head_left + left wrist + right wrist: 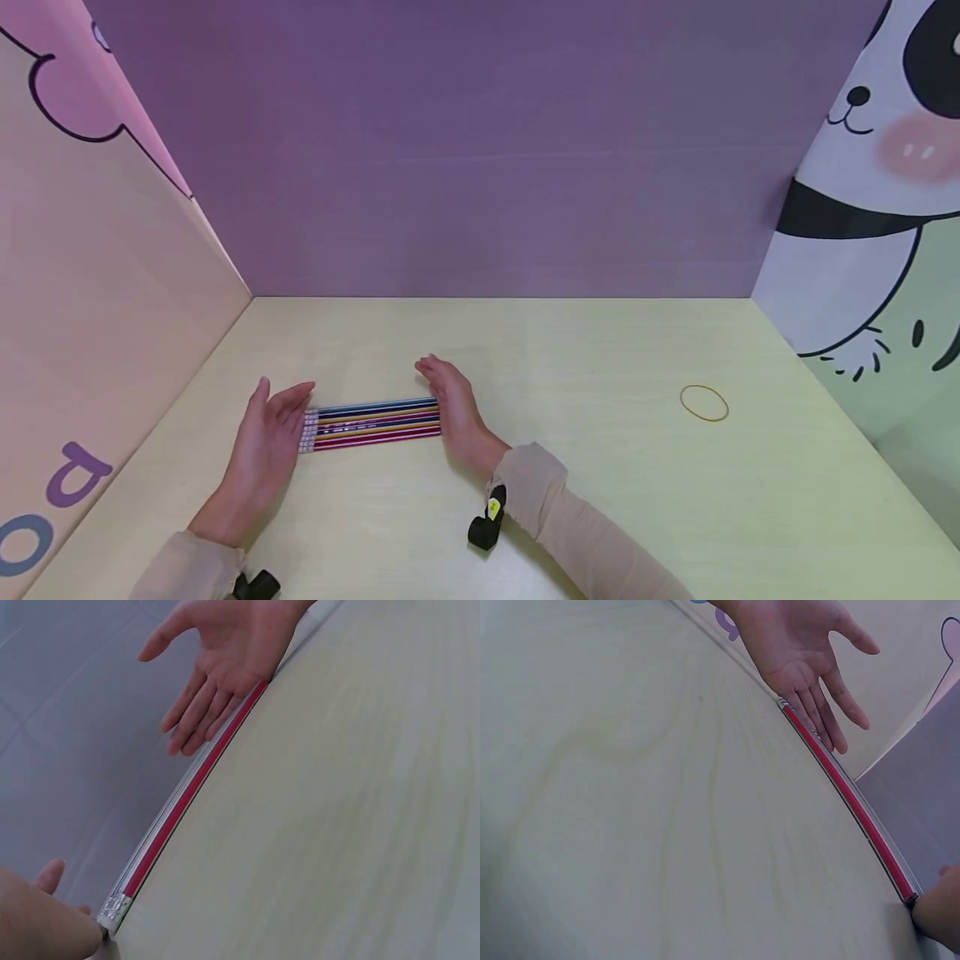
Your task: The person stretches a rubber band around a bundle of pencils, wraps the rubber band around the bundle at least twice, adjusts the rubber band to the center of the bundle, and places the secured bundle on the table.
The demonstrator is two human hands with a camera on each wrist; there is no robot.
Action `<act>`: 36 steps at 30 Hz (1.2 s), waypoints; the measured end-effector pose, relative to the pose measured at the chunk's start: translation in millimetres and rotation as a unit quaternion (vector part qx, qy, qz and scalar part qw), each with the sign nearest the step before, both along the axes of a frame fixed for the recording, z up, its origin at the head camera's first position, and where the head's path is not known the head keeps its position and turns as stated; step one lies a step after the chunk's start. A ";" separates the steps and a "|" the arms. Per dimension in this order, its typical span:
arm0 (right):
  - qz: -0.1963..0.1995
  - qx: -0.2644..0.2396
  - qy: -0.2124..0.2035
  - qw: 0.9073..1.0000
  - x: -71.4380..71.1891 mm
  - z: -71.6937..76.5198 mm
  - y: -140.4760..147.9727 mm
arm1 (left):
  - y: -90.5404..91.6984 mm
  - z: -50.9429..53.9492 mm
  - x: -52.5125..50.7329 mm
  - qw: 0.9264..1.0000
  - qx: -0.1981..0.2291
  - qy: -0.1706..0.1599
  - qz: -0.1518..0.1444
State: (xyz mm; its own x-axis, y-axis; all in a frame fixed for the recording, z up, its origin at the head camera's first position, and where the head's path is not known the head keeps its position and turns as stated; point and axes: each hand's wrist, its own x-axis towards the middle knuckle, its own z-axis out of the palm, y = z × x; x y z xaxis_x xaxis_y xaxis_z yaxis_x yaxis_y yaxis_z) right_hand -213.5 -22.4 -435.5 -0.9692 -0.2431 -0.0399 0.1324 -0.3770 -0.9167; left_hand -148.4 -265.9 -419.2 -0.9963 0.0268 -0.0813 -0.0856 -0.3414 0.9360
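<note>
Several pencils (378, 423) in dark blue, yellow, red and purple lie side by side in a flat row on the table. Their silvery ferrule ends (308, 432) point left, against the palm side of my left hand (262, 446). At the opposite ends stands my right hand (463, 421), its palm turned inward and touching them. Both hands have fairly straight fingers, with none curled round the pencils. In the left wrist view, a red pencil (195, 791) forms the near side of the row. A thin yellow rubber band (708, 421) lies apart, far to the right.
The pale wooden table (600, 500) meets a purple back wall (495, 167). A pink side wall (97, 275) with letters stands on the left, and a panda-printed wall (847, 275) on the right. Black wrist cameras (486, 523) sit below both sleeves.
</note>
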 end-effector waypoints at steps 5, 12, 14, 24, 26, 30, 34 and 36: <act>0.002 -0.006 0.000 1.000 -0.7 0.0 -0.6 | -3.7 1.3 -1.7 0.998 -0.066 -0.003 -0.013; -0.012 0.010 -0.007 1.000 -1.0 3.0 -0.5 | -7.1 2.3 0.5 0.996 -0.091 0.007 -0.012; -0.022 0.036 -0.006 0.999 -2.0 4.4 -0.2 | -7.5 2.8 0.0 0.996 -0.091 0.012 -0.013; -0.043 0.087 -0.015 0.995 -2.1 11.2 -2.3 | -13.3 6.4 -0.2 0.995 -0.101 0.004 -0.014; -0.047 0.085 -0.010 0.995 -2.8 10.8 -1.1 | -14.2 7.2 -0.4 0.995 -0.102 0.003 -0.014; -0.049 0.063 0.003 0.997 -3.7 9.2 2.7 | -15.1 8.4 -1.7 0.994 -0.109 0.012 -0.010; -0.030 0.040 -0.001 0.999 -3.7 6.4 4.4 | -14.4 7.5 -5.6 0.993 -0.112 0.010 -0.020; -0.020 0.041 -0.004 0.999 -3.8 4.8 4.0 | -13.4 6.6 -7.6 0.993 -0.111 0.005 -0.035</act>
